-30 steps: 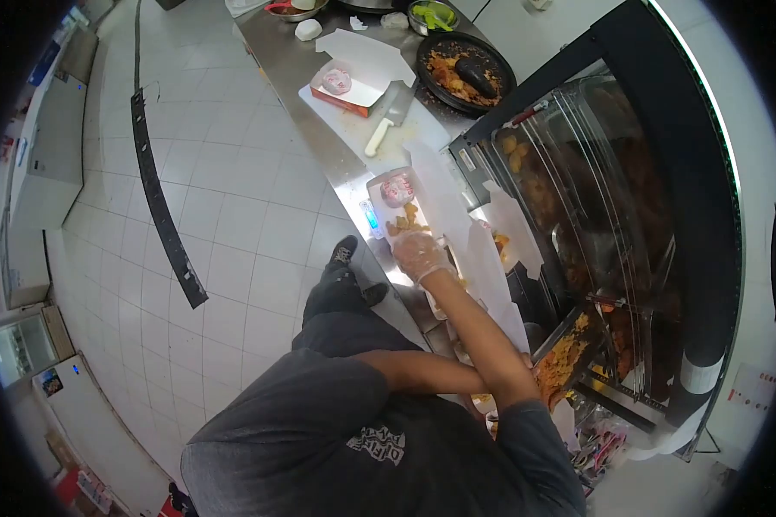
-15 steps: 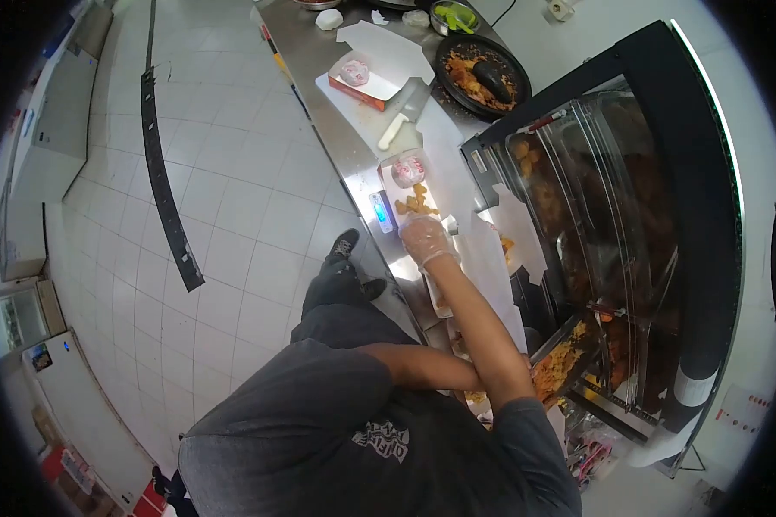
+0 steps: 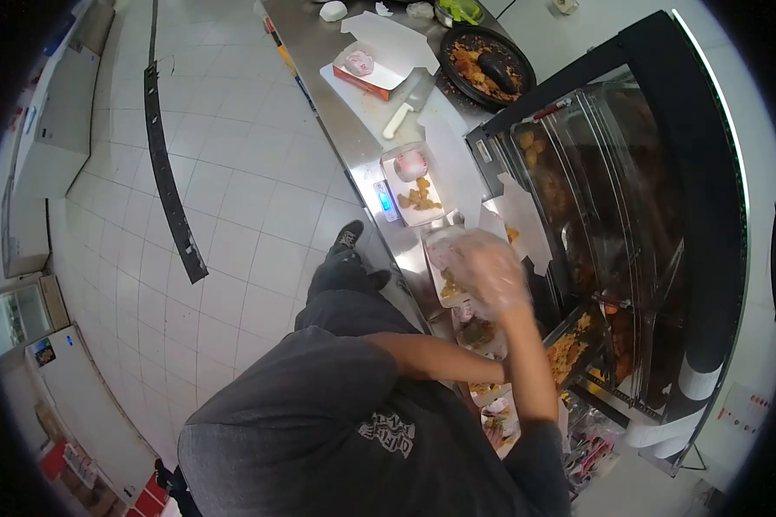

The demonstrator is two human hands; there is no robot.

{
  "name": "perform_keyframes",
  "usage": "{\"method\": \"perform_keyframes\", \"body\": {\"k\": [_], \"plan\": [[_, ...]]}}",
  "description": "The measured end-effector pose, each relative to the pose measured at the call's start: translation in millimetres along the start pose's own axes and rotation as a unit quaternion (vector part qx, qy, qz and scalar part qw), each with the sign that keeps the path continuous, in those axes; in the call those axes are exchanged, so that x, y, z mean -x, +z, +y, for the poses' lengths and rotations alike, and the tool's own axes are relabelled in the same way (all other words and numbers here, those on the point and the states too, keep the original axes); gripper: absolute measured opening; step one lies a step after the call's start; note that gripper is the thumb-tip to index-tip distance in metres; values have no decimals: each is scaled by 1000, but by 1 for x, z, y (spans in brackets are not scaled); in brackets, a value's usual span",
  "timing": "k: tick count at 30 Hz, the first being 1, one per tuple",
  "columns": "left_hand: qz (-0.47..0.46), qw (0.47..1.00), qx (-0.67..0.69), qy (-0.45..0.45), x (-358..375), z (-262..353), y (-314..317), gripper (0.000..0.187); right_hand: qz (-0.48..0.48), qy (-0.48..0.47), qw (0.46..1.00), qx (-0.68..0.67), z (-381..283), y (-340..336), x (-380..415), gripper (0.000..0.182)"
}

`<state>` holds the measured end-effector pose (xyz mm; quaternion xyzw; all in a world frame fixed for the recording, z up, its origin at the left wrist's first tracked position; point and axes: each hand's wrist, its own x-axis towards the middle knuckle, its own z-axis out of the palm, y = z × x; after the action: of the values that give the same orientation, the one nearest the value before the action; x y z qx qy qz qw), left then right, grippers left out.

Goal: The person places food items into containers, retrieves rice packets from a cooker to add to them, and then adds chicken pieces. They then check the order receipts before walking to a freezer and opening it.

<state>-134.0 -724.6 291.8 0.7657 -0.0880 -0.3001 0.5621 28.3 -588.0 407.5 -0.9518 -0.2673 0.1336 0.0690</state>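
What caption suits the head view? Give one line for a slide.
Gloved right hand raised, blurred, above a steel counter, near a white tray of fried pieces on a scale.

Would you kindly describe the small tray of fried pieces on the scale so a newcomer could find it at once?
Start at the long steel counter left of the glass-fronted warming cabinet. Just past the white-handled cleaver sits a small white rectangular tray on a scale with a blue display. It alone holds golden fried pieces beside a pink-lidded sauce cup.

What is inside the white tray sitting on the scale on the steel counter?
The white tray holds a small pink-topped sauce cup and a few golden fried pieces. The scale beneath is mostly covered; only its blue-lit edge shows.
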Motion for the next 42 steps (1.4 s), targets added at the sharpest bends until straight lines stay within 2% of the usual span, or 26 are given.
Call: {"method": "perform_keyframes", "body": {"k": [3, 5, 6, 7, 8, 11, 12, 13, 14, 15, 16, 18, 19, 21, 23, 25, 26, 29, 30, 31, 32, 35, 37, 39, 40, 42], "plan": [[9, 1000, -1, 18, 6, -3, -4, 30, 164, 96, 975, -112, 38, -27, 72, 22], [20, 999, -6, 26, 7, 0, -12, 29, 179, 248, 943, -127, 55, -44, 124, 24], [14, 999, -10, 29, 4, -3, -9, 29, 206, 283, 929, -120, 62, -44, 149, 24], [-49, 996, 76, -26, -2, -10, -2, 28, 231, 316, 913, -113, 71, -45, 176, 24], [-109, 977, 161, -81, -9, -17, 4, 28, 223, 353, 898, -141, 99, -30, 213, 24], [-132, 978, 151, -65, -23, -36, 24, 23, 226, 431, 855, -177, 158, 16, 292, 26], [-67, 991, 107, -31, -13, -25, 18, 23, 228, 473, 826, -206, 168, 21, 313, 27], [-11, 998, 67, 11, -1, -17, 4, 24, 219, 517, 818, -123, 166, 18, 317, 32], [-35, 994, 71, 80, 1, -17, -3, 27, 183, 519, 829, -98, 178, 20, 329, 36], [-133, 978, 154, -35, -19, -42, 23, 31, 209, 560, 797, -88, 178, 24, 329, 37], [-192, 970, 149, -9, -22, -40, 15, 32, 205, 533, 815, -97, 191, 33, 337, 38], [-151, 947, 270, -84, -8, -15, -1, 28, 114, 561, 807, -144, 215, 38, 327, 48], [-166, 947, 263, -81, -5, -14, 1, 28, 130, 546, 817, -136, 218, 44, 318, 49], [-126, 926, 344, -91, -5, -15, 1, 25, 149, 528, 826, -128, 234, 61, 302, 51], [-131, 935, 317, -85, -10, -16, 0, 25, 179, 495, 850, -34, 259, 89, 289, 50], [-181, 950, 238, -89, -12, -16, -4, 26, 180, 522, 832, -49, 272, 96, 270, 47], [-178, 951, 237, -88, -13, -16, -4, 26, 179, 551, 813, -61, 278, 99, 264, 44], [-168, 945, 261, -107, -11, -13, -5, 26, 218, 555, 797, -91, 299, 123, 260, 35], [-175, 946, 251, -108, -8, -7, -8, 26, 227, 550, 800, -76, 302, 128, 260, 26], [-178, 948, 242, -109, -7, -1, -12, 26, 236, 529, 813, -60, 304, 130, 266, 25], [-184, 948, 242, -98, -14, -17, 0, 30, 244, 501, 829, -48, 302, 134, 270, 24], [-175, 966, 177, -72, -8, -9, -10, 34, 259, 486, 832, -68, 281, 116, 274, 25], [-158, 971, 164, -76, -9, -12, -5, 32, 317, 472, 792, -224, 279, 114, 276, 24], [-123, 976, 160, -82, -9, -7, -10, 30, 215, 489, 810, -240, 239, 57, 249, 24], [-136, 971, 175, -90, -8, -3, -15, 28, 207, 477, 819, -243, 221, 36, 229, 24], [-142, 966, 193, -97, -9, -6, -10, 26, 263, 301, 876, -269, 179, 8, 189, 24]]}}
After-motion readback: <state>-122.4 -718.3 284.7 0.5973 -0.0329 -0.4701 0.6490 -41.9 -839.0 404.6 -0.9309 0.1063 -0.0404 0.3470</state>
